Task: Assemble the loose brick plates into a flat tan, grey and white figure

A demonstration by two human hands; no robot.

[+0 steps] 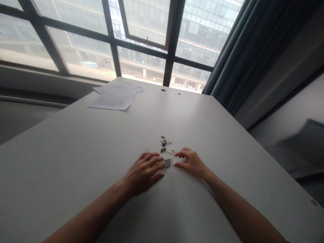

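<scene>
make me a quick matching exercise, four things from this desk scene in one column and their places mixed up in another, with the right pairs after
Things
1. grey studded plastic piece
2. printed white paper sheets
3. dark blue fabric curtain
4. small white studded plastic piece

Places
A. right of the dark-framed window, as pictured
B. at the right hand's thumb and fingertips
C. at the left hand's fingertips
D. far left part of the white table

Pairs: 1-C, 2-D, 3-A, 4-B
</scene>
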